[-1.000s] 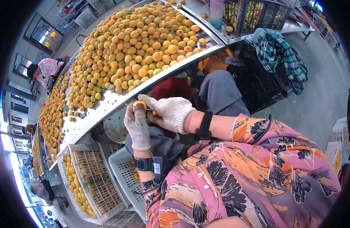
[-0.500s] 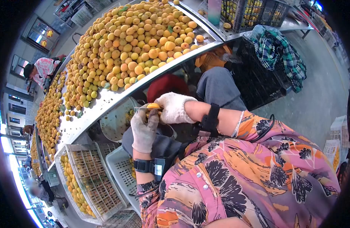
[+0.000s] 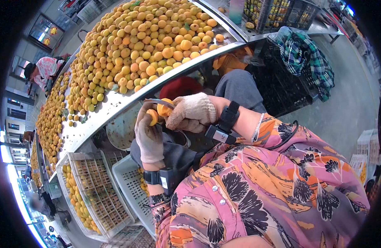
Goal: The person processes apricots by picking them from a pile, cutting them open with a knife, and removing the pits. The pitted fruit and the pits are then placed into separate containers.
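My left hand (image 3: 149, 138), in a pale work glove, has its fingers closed around a piece of orange-yellow apricot (image 3: 152, 117). Facing it, my gloved right hand (image 3: 192, 112) is closed, with a second apricot piece (image 3: 164, 108) at its fingertips. A thin, curved metal knife blade (image 3: 157, 101) runs along the top of that piece, from near my left fingertips towards my right hand. The handle is hidden, apparently inside the right glove. Both hands are above my lap, in front of the table edge.
Apricots (image 3: 132, 45) are heaped on a metal table (image 3: 89, 126). Below left are a white crate (image 3: 112, 194) and a pale basket (image 3: 130, 182). A bucket (image 3: 120, 134) stands under the table; a black crate (image 3: 281, 82) with a plaid shirt (image 3: 304, 58) is at right. A person (image 3: 46, 70) works far left.
The apricot is now in two pieces, one at each hand. My hands have risen slightly and turned, and the blade has moved up and tilted.
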Demonstrator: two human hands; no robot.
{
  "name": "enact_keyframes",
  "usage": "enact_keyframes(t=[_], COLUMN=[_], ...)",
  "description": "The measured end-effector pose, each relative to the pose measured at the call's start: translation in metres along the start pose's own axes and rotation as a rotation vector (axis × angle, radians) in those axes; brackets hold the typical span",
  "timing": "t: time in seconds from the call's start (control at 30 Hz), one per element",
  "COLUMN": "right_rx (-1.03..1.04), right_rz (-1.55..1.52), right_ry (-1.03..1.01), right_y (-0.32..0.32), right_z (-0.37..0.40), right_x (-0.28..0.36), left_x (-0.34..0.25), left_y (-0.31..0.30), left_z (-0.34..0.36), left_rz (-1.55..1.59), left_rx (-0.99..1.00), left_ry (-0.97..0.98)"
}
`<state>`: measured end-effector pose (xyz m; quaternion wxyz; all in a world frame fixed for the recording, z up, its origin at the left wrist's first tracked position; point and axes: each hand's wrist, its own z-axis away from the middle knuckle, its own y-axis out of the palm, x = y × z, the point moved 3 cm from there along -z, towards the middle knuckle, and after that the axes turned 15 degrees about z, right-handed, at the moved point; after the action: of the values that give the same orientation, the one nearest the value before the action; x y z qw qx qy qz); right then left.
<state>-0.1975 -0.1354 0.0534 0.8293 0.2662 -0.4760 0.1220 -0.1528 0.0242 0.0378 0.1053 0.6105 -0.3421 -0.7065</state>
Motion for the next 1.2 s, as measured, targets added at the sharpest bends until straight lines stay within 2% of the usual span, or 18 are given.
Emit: enact_keyframes(t=[0.07, 0.17, 0.2, 0.27, 0.33, 0.37, 0.4, 0.47, 0.5, 0.53, 0.6, 0.67, 0.8, 0.87, 1.0, 1.03, 1.13, 1.2], right_rx=[-0.06, -0.267, -0.26, -0.603, -0.797, -0.917, -0.916, -0.895, -0.8, -0.761, -0.739, -0.789, -0.81, -0.769, -0.74, -0.728, -0.748, -0.734], right_rz=[0.055, 0.13, 0.131, 0.712, 0.936, 1.032, 1.035, 0.602, 0.357, 0.166, -0.061, -0.192, -0.289, -0.366, -0.421, -0.449, -0.452, -0.407], right_ry=[-0.027, -0.014, -0.011, 0.058, 0.174, 0.117, 0.117, 0.003, 0.017, -0.069, -0.191, -0.21, -0.294, -0.463, -0.65, -0.699, -0.733, -0.773], right_y=[0.001, -0.012, -0.019, -0.043, -0.06, -0.061, -0.063, -0.058, -0.058, -0.067, -0.064, -0.07, -0.078, -0.078, -0.071, -0.068, -0.045, -0.034], right_z=[0.0, -0.005, -0.013, -0.029, -0.034, -0.036, -0.034, -0.02, -0.019, -0.028, -0.019, -0.009, 0.007, 0.011, 0.013, 0.013, 0.019, 0.019], right_x=[0.004, 0.0, -0.004, -0.015, -0.026, -0.021, -0.021, -0.015, -0.014, -0.021, -0.01, -0.002, 0.009, 0.015, 0.032, 0.034, 0.049, 0.057], left_x=[0.002, 0.007, 0.007, 0.008, 0.007, 0.004, 0.002, 0.003, 0.005, 0.005, 0.004, 0.004, 0.0, 0.003, 0.008, 0.01, 0.014, 0.018], left_y=[-0.006, -0.018, -0.022, -0.024, -0.016, -0.009, -0.003, -0.004, -0.007, -0.009, -0.014, -0.018, -0.008, 0.0, 0.012, 0.017, 0.015, 0.014], left_z=[-0.003, -0.009, -0.009, -0.011, -0.008, -0.006, -0.004, -0.002, -0.003, -0.003, -0.004, -0.003, 0.0, -0.001, -0.001, 0.002, -0.001, -0.003], left_rz=[0.2, 0.314, 0.366, 0.402, 0.341, 0.342, 0.315, 0.288, 0.247, 0.207, 0.189, 0.176, 0.108, -0.009, -0.246, -0.351, -0.243, -0.258], left_rx=[0.119, 0.101, 0.083, 0.096, 0.11, 0.111, 0.058, -0.007, 0.0, 0.01, 0.011, 0.005, -0.088, -0.028, 0.121, 0.064, 0.064, 0.09], left_ry=[-0.055, -0.04, -0.038, -0.022, 0.013, 0.013, -0.012, -0.039, -0.034, -0.03, -0.03, -0.033, -0.043, -0.066, -0.07, -0.006, -0.148, -0.171])
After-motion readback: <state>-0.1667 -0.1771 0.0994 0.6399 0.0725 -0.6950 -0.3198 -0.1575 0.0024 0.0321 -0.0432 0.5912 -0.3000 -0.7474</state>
